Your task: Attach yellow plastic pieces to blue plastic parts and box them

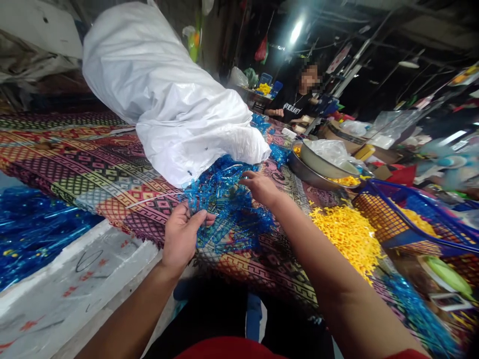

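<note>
Apparently I am picking through plastic, my left hand (181,235) pinching blue pieces (198,198) below the white sack (194,107), my right hand (262,188) curled at the blue pile (239,212) by its mouth, grip unclear, and a light, separating pluck seems called for.

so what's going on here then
A person works with two bare hands over blue plastic pieces heaped on a patterned cloth. The left hand holds some of them between thumb and fingers; the right hand is at the far side of the heap, its grip unclear. A large white sack lies right against the heap. Yellow pieces are piled to the right, near a blue basket. Another person is across the cloth.
</note>
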Available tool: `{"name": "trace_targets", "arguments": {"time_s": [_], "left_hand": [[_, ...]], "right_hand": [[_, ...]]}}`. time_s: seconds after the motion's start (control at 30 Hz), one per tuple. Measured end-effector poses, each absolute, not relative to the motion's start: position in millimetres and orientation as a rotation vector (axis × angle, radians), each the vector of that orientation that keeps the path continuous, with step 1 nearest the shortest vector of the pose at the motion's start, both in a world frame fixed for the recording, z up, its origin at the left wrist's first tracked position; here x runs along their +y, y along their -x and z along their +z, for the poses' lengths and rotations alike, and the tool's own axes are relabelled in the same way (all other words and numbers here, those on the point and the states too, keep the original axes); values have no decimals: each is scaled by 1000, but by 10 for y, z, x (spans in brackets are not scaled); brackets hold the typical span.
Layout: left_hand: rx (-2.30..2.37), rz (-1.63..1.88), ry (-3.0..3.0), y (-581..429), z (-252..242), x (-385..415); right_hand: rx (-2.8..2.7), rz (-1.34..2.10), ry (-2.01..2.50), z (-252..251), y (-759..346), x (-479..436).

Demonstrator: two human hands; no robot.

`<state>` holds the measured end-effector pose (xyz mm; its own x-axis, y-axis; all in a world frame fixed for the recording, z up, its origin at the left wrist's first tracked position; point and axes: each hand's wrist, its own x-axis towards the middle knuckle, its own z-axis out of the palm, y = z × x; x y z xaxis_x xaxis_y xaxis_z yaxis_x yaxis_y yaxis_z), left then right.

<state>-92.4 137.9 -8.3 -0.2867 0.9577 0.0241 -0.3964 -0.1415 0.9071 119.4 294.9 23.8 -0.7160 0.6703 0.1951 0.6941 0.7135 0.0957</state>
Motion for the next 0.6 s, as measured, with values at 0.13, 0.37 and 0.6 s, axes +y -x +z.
{"name": "trace_targets", "arguments": {"time_s": [0.13,0.37,0.6], "left_hand": [[1041,1626,-824,930,-92,1375],[1031,1600,-844,952,-132,1366],[934,1608,-829,937,-31,1298]], "right_hand": [[-2972,-414,1126,329,-1071,2966],[-2970,-457,1198,376,-1158,2918],[-2254,257,1301,543,-1120,2481]]}}
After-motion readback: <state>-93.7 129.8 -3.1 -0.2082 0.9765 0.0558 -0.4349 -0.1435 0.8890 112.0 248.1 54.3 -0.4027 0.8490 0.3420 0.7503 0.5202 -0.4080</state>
